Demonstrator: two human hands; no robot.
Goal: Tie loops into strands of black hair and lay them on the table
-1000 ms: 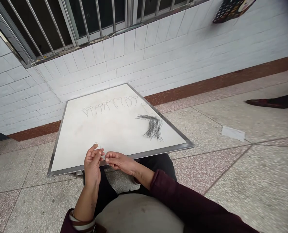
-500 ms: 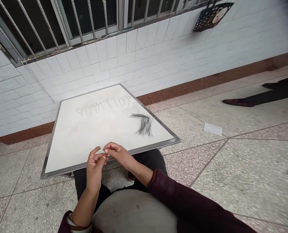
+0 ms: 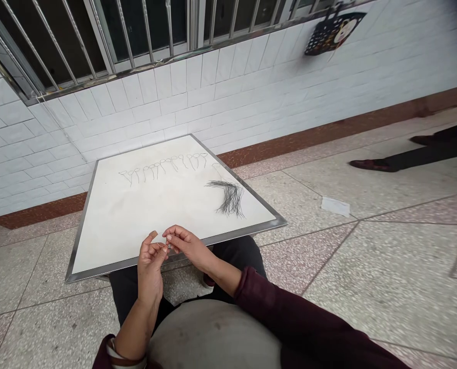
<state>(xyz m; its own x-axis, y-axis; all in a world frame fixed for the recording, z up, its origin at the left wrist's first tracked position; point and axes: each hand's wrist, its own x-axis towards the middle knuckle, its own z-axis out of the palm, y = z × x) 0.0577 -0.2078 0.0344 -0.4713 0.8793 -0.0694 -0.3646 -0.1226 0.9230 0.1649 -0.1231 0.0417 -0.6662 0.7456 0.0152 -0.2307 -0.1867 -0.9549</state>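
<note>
Over the near edge of the white table (image 3: 166,205), my left hand (image 3: 151,253) and my right hand (image 3: 185,246) meet, fingertips almost touching. Thumb and fingers of each are pinched together. Whatever sits between them is too thin and small to make out. A tan wrap covers the tip of one raised left finger. To the right on the tabletop lies a loose bundle of thin dark strands (image 3: 231,197), bent at its top. Farther back, several thin strands with looped heads (image 3: 162,166) are laid out in a row.
Behind the table runs a white tiled wall (image 3: 155,113) with a barred window (image 3: 136,36). A dark patterned basket (image 3: 332,33) hangs at upper right. A white paper-like piece (image 3: 335,206) lies on the floor, near another person's dark shoe (image 3: 372,165).
My fingertips have shifted slightly while both hands stay pinched close together. The strands on the table lie as before. The view has tilted a little.
</note>
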